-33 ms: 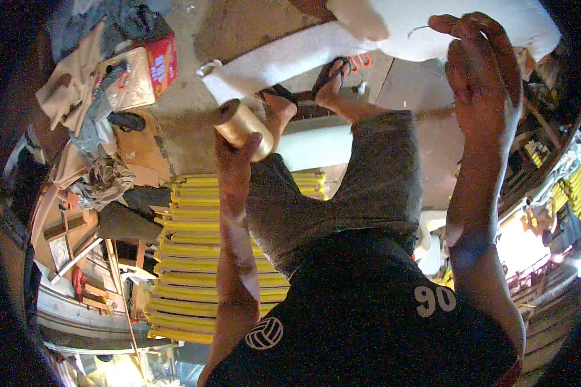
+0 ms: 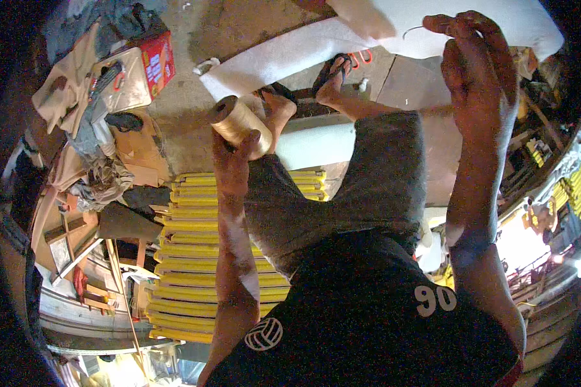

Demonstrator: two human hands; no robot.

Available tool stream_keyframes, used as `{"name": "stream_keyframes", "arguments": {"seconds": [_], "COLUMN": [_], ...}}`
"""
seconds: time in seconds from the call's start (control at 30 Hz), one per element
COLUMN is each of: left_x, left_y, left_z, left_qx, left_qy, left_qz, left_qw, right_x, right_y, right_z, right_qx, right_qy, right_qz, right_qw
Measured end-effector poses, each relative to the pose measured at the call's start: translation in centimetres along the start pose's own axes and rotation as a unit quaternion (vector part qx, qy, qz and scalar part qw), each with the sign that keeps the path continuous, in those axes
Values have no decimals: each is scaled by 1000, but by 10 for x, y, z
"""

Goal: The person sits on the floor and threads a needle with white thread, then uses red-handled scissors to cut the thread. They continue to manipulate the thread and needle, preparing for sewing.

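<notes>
Spool [image 2: 242,126] in left fingers [image 2: 250,143] shifted slightly left; red container [image 2: 158,66] hides its contents.

Right hand [image 2: 478,74] and its curved needle [image 2: 408,29] sit slightly further left in view. Spool [image 2: 244,126] in left hand [image 2: 230,161] is a touch higher, also left. Red box [image 2: 157,68] shifts likewise, up-left.

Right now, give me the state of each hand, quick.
Left hand: closed around the golden thread spool.
Right hand: pinching what looks like a curved needle.
</notes>
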State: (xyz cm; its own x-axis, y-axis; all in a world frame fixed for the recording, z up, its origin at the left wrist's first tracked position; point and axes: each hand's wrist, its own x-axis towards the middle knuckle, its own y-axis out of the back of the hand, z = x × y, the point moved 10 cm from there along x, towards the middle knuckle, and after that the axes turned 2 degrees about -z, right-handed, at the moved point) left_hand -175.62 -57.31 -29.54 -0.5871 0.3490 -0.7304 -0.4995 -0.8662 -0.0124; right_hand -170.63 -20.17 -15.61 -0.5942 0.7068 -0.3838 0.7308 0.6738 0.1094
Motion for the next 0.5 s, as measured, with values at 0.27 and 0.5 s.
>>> {"name": "stream_keyframes", "arguments": {"seconds": [0.27,0.5], "left_x": [123,216], "left_y": [14,-1], "left_z": [-82,-83], "left_qx": [62,171], "left_qy": [11,-57], "left_qz": [23,-18], "left_qw": [998,983], "right_x": [75,118], "right_y": [-13,-45], "right_z": [189,277], "right_qx": [-108,-136], "right_qy": [-71,-11], "right_qz": [-26,-65], "right_qw": [991,988]}}
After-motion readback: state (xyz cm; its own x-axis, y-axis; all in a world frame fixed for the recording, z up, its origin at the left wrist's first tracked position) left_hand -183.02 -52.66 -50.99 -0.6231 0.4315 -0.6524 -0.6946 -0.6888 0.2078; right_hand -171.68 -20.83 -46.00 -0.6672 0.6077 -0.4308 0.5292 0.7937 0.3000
